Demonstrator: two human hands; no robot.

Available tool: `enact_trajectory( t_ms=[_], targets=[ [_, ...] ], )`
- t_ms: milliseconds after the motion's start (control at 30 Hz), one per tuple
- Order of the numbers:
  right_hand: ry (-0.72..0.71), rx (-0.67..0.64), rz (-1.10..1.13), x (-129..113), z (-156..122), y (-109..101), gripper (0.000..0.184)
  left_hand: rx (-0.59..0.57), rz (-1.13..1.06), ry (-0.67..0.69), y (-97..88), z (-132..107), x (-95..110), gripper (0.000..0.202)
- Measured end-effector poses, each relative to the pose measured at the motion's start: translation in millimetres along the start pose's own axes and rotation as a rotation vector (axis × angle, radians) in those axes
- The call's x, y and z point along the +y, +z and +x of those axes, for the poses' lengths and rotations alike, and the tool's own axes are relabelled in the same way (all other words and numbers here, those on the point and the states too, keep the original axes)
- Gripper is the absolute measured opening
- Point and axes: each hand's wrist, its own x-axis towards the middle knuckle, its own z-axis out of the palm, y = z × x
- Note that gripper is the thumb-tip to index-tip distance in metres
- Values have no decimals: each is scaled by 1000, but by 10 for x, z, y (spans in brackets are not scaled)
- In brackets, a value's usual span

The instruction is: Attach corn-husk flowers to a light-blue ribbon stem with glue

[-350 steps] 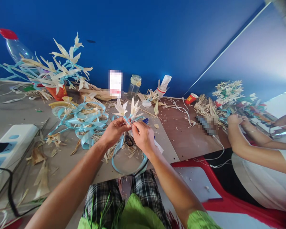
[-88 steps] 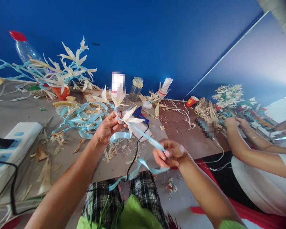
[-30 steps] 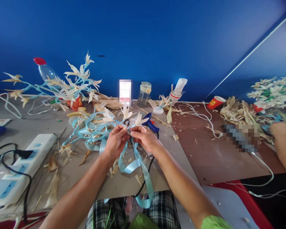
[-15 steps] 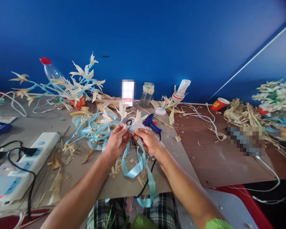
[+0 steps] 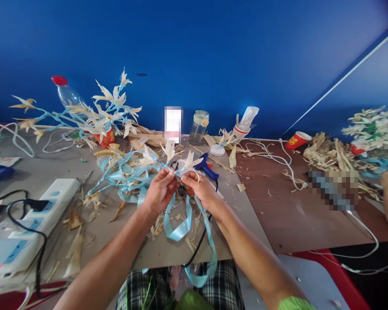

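The left hand (image 5: 160,192) pinched the ribbon-wrapped stem (image 5: 177,172) just above the surface (image 5: 271,215), and the right hand (image 5: 199,190) gripped the blue ribbon (image 5: 181,228) beside it. Three husk flowers (image 5: 189,161) sat bound on; a long ribbon tail hung unwound.

Pinching the flower stem (image 5: 176,171) in the left grip (image 5: 160,191), meeting the right grip (image 5: 198,189) closed on light-blue ribbon (image 5: 181,226) looping down past the surface (image 5: 261,215) edge; just behind, a blue glue gun (image 5: 208,170).
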Motion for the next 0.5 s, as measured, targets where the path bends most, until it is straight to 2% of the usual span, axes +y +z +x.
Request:
enact_trajectory(
  t_ms=[167, 267, 333, 500],
  targets=[
    [-293, 96, -369, 31, 18, 2, 29, -8, 4, 9, -17, -2, 10, 17],
    [-394, 115, -496, 25, 8, 18, 28, 9, 11, 12, -2, -12, 28, 19],
    [-416, 143, -562, 18, -4, 30, 28, 26, 6, 13, 15, -19, 37, 19],
    [-366, 131, -599, 22, -30, 47, 22, 43, 8, 14, 27, -16, 22, 22]
  ],
)
